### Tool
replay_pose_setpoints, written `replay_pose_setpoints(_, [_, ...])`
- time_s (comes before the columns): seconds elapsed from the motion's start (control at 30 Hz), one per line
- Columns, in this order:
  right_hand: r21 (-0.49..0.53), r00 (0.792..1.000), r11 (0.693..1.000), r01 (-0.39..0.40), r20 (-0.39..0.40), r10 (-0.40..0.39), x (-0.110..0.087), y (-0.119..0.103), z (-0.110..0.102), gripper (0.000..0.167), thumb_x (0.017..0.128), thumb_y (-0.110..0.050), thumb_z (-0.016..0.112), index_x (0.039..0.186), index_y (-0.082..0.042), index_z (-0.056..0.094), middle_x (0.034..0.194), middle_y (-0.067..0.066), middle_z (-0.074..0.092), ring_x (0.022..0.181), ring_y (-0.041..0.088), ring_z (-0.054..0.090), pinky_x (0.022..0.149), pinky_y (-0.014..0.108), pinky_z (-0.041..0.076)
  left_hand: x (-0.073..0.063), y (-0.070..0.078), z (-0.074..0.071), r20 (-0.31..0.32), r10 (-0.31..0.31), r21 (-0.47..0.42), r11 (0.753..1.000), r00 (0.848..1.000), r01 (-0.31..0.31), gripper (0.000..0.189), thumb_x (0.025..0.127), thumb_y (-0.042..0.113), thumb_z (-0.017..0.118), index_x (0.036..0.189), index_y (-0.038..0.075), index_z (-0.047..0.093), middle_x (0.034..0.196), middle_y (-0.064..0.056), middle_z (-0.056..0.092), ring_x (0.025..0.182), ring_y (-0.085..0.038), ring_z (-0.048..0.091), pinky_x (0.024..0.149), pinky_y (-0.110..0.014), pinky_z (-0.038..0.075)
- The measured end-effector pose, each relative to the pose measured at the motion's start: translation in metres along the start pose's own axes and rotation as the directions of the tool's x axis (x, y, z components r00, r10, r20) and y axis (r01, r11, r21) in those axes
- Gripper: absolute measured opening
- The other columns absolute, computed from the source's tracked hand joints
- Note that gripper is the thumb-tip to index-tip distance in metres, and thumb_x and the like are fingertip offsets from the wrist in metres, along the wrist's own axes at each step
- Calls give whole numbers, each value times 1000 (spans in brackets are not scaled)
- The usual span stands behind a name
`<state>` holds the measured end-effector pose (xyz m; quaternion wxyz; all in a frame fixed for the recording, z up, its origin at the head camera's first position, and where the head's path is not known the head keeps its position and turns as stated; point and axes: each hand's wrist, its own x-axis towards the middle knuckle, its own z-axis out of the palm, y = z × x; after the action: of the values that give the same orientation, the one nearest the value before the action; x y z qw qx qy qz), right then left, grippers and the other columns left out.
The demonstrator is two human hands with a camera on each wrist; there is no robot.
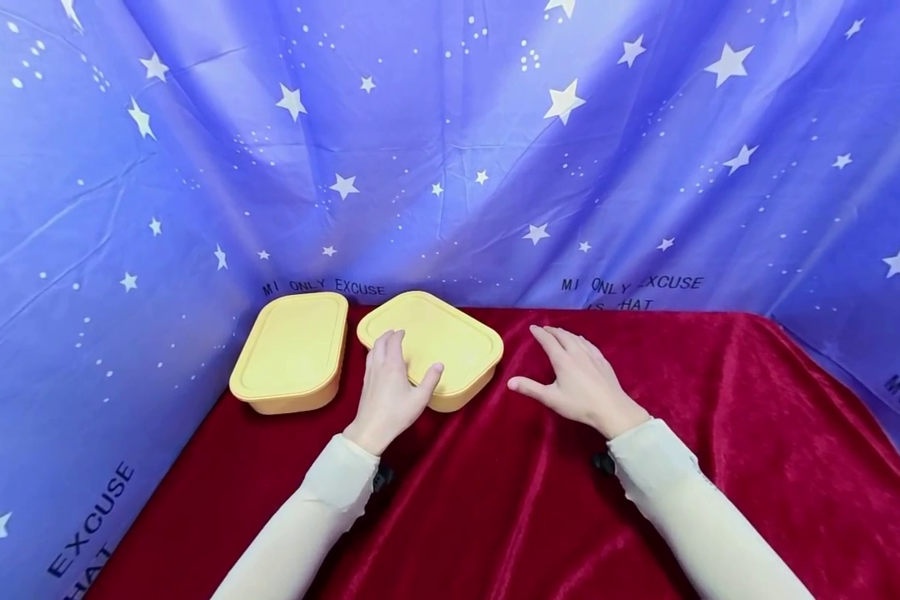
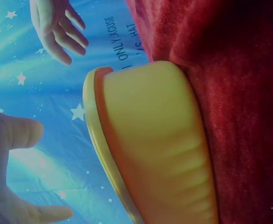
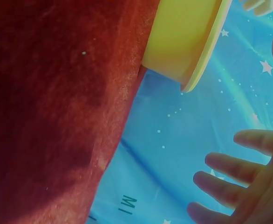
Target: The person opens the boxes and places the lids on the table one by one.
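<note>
Two yellow lidded boxes rest on a red cloth. The right-hand box point(image 1: 450, 333) lies at an angle, its lid on, and my left hand point(image 1: 393, 387) hovers at its near left side with thumb and fingers spread. In the left wrist view a gap separates that hand point(image 2: 10, 172) from the side of the box point(image 2: 155, 140). My right hand point(image 1: 577, 379) is held out to the right of the same box, apart from it. Its fingers are extended and hold nothing, as the right wrist view of the hand point(image 3: 243, 182) also shows.
The other yellow box point(image 1: 292, 346), also lidded, sits at the left beside the angled one. The red cloth point(image 1: 480, 508) has loose folds and covers the table. A blue star-patterned curtain point(image 1: 442, 150) hangs behind and at both sides.
</note>
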<state>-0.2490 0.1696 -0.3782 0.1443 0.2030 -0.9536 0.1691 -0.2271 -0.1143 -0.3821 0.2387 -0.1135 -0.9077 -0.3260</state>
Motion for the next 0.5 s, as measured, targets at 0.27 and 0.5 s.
replay_pose_setpoints(0.27, [37,998,998,-41,53,39,17,-2,7,99,76,-81,46,147,-13,36,145,12,41,134,31,34,109,51,26,0,-3,-2,35,-109,-20,994,993,110,72,84,39,68,131,-10,43,134,-24,39,120,-40,40,101,-48,35])
replay_pose_setpoints(0.5, [81,993,993,-90,90,83,28,-4,13,97,78,-77,52,149,-13,32,147,12,38,135,33,33,106,54,30,4,-7,-4,119,-241,-84,964,963,252,80,85,41,66,135,-13,38,135,-27,40,123,-39,41,103,-47,35])
